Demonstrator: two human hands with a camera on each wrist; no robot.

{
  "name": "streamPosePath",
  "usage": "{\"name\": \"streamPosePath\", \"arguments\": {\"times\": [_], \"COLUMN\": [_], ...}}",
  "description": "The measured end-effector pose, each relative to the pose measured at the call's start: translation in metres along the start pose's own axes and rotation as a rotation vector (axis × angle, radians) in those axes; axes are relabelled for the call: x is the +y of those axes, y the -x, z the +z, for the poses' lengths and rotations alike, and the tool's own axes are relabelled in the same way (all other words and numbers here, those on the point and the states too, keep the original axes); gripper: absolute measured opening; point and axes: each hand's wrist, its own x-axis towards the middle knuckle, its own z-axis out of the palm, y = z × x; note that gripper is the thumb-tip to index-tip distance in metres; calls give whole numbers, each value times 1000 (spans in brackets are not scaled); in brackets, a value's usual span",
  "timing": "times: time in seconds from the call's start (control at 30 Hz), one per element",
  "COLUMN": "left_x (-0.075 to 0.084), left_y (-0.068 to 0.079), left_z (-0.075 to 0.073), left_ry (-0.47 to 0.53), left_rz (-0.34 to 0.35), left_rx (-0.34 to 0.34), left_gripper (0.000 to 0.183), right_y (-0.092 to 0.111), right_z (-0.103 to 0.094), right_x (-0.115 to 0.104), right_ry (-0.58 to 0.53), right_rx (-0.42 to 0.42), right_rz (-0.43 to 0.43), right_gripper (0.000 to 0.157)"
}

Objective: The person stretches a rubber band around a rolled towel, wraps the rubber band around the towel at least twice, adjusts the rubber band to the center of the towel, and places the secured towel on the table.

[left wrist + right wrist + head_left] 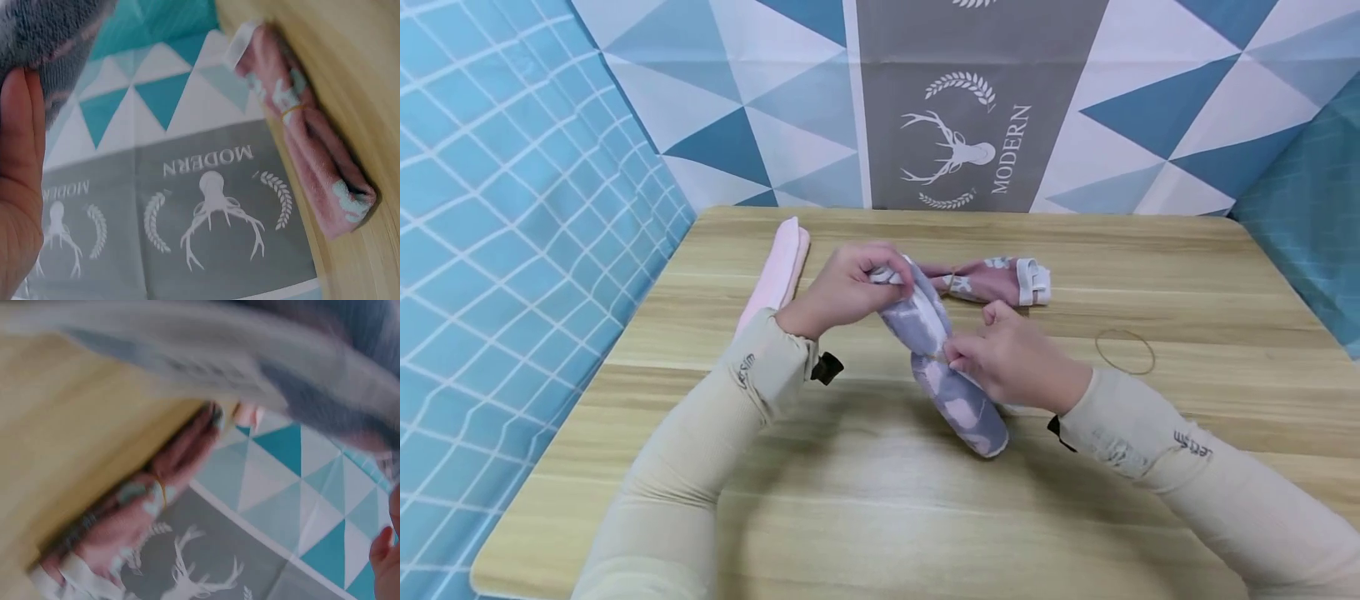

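A grey-and-pale-pink patterned towel (958, 408), rolled long, is held at a slant over the table in the head view. A thin rubber band (937, 357) pinches in its middle. My left hand (853, 287) grips the towel's upper end, thumb against fingers. At the banded waist, my right hand (1018, 358) pinches with thumb and curled fingers, hiding part of the band. In the left wrist view, the left fingers press the grey cloth (62, 44). Blurred cloth (219, 369) crosses the top of the right wrist view.
Behind lies a dusty-pink towel (985, 283) with a rubber band round its middle. A pale pink folded towel (775, 275) rests at the left, beyond the left forearm. One loose rubber band (1125, 352) lies on the wooden table (865, 517) at the right. Patterned sheets hang around the table.
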Motion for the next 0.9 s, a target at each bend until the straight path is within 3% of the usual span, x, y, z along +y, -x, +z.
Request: {"name": "streamPosePath", "arguments": {"times": [0.17,0.3,0.43,0.57,0.63,0.7,0.8,0.87,0.9], "left_x": [-3,-5,-1,5,7,10,14,16,15], "left_y": [0,1,0,-5,-7,-7,-8,-7,-6], "left_z": [-7,-8,0,7,8,9,12,12,12], "left_ry": [14,0,25,123,179,215,254,189,115], "left_rz": [-52,-145,-317,-516,-570,-595,-609,-557,-493], "left_rx": [62,166,222,336,402,442,470,405,349], "left_gripper": [8,8,6,7,10,12,11,6,7], "right_y": [5,9,11,10,10,10,10,9,9], "right_z": [0,-1,3,6,6,7,9,7,5], "right_x": [-5,-5,-7,-7,-7,-6,-5,-3,-2], "right_ry": [-36,-36,117,243,268,294,310,256,220], "right_rx": [-38,-21,20,66,77,82,81,68,53], "right_rz": [-8,6,73,253,324,371,412,453,481], "right_gripper": [12,12,36,57,63,66,52,43,37]}}
